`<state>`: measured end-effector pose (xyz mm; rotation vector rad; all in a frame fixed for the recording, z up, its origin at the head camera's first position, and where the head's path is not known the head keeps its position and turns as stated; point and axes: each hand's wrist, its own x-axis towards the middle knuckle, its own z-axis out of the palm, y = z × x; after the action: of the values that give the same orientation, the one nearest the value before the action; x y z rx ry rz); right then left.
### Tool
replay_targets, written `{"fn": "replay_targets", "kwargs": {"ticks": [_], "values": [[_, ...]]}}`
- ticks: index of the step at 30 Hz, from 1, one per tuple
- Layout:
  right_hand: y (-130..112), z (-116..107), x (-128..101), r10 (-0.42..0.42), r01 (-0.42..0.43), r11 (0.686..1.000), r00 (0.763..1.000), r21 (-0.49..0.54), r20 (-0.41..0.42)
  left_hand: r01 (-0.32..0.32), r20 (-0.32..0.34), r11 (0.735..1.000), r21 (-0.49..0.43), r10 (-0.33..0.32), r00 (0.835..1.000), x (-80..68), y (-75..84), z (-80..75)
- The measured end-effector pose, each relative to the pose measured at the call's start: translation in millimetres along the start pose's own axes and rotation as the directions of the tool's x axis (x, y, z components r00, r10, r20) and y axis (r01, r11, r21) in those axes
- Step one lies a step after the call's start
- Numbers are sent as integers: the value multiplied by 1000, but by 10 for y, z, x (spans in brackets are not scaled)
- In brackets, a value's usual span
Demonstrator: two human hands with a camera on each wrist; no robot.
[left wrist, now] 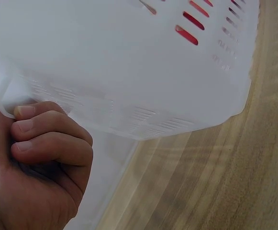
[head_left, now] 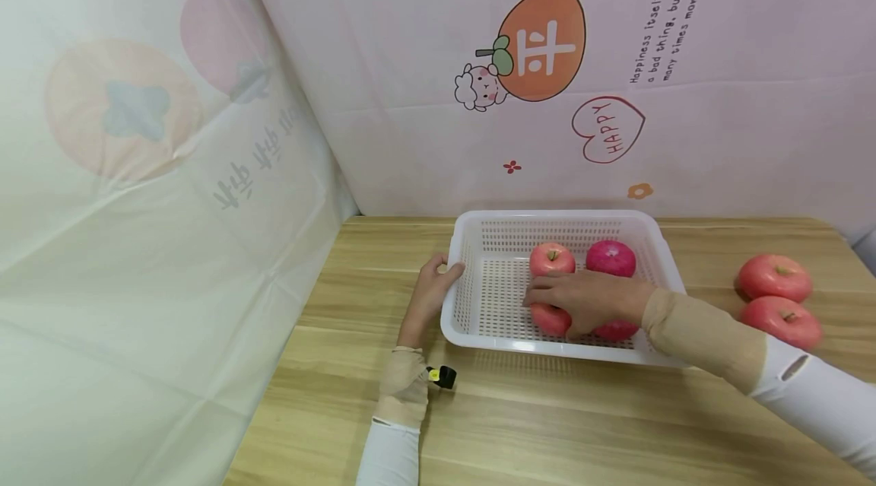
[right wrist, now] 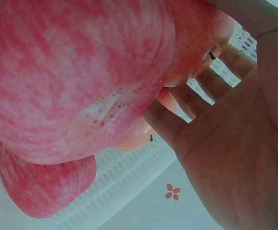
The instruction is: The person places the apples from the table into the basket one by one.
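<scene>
A white perforated basket [head_left: 499, 303] stands on the wooden table [head_left: 547, 425]. My left hand [head_left: 433, 290] grips its left rim; in the left wrist view the fingers [left wrist: 43, 143] curl round the basket's edge [left wrist: 129, 62]. Several red apples lie in the basket: one at the back [head_left: 551, 258] and a darker one [head_left: 610, 257] beside it. My right hand [head_left: 582, 297] lies over the front apples [head_left: 551, 320], fingers stretched out. In the right wrist view the palm [right wrist: 244, 143] is open, the fingers [right wrist: 165, 122] reach to an apple [right wrist: 191, 38], and a large apple [right wrist: 76, 72] is close by.
Two more red apples [head_left: 775, 277] [head_left: 784, 322] lie on the table to the right of the basket. Printed sheets form walls at the back [head_left: 547, 52] and on the left [head_left: 137, 204]. A small black device [head_left: 442, 376] sits at my left wrist.
</scene>
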<state>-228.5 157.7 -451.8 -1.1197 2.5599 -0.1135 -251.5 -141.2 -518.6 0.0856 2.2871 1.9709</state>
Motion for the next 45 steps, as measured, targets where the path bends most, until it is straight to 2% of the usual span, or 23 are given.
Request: {"fn": "replay_targets", "kwargs": {"ticks": [14, 19, 29, 39, 45], "values": [[-14, -49, -60, -44, 42, 999, 997, -23, -66, -19, -6, 1000, -12, 19, 1000, -5, -4, 12], [-27, -98, -90, -35, 33, 999, 997, -21, -66, -17, -14, 1000, -4, 17, 1000, -1, -12, 20], [-25, -202, -232, -3, 0, 1000, 993, -30, -121, -16, 2, 1000, 2, 16, 1000, 13, -28, 0], [82, -269, -356, 28, -31, 999, 975, -11, -223, -12, 12, 1000, -14, 12, 1000, 5, -19, -1], [155, -335, -453, 23, -37, 998, 955, -42, -296, -20, 9, 1000, -15, 20, 1000, 1, -20, 6]]}}
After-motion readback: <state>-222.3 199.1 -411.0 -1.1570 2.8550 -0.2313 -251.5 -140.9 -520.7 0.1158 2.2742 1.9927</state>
